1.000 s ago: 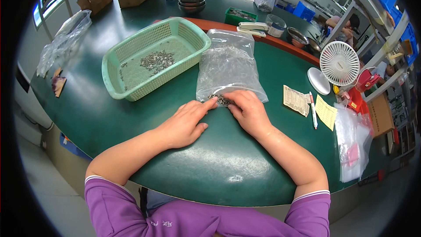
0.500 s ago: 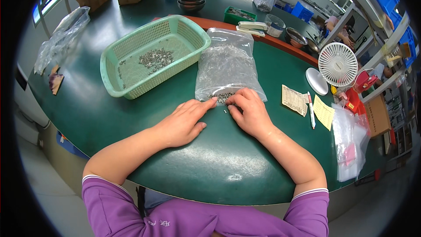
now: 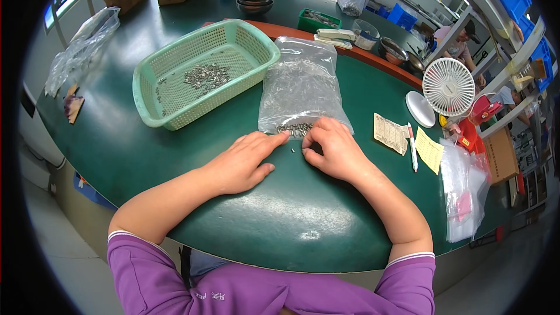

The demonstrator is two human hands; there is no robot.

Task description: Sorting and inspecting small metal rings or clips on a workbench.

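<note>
Small metal cylinders (image 3: pixel 295 129) crowd the near edge of a clear plastic bag (image 3: pixel 300 90), seemingly corralled between outstretched left hand (image 3: pixel 244 160) and curled right hand (image 3: pixel 332 149), whose grip I can't tell.

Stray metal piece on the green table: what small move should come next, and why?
Perhaps the right hand should nudge the stray piece toward the metal pieces at the near edge of the plastic bag: it lies apart on the table, near that hand.
</note>
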